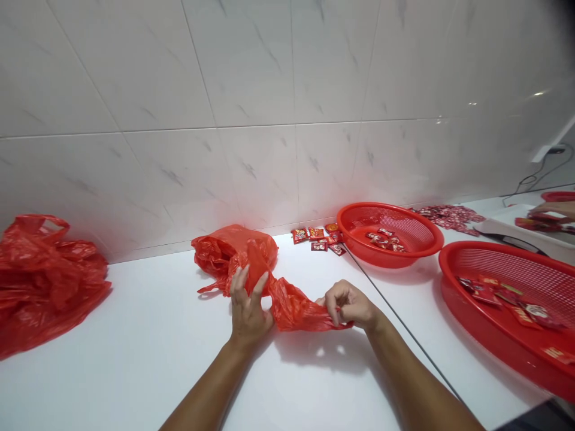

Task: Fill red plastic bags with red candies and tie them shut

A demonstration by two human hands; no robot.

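The left hand (pixel 249 314) is closed on a red plastic bag (pixel 291 305), its thumb and fingers pinching a bunched fold of the thin film from the near side. The right hand (pixel 349 305) is also closed, with its fingertips (pixel 335 308) pinching the bag's twisted end. Between the two hands, the bag is pulled into a taut, wrinkled band just above a white counter (pixel 135 377). The rest of the bag bulges in a loose mound behind the left hand, near a white tiled wall (pixel 269 120).

To the left, a second crumpled red bag (pixel 47 281) lies on the counter. Just right of the held bag, small red packets (pixel 317 239) lie scattered against the wall. Beyond them sits a round red basket (pixel 389 230) holding a few more packets, and a larger red basket (pixel 507 287) is on the near right, with packets (pixel 489 293) inside it. A flat heap of red packets (pixel 449 218) lies along the wall further right. At the far right edge, another person's hand (pixel 554 209) reaches over a white tray (pixel 516 224) that carries more red packets.
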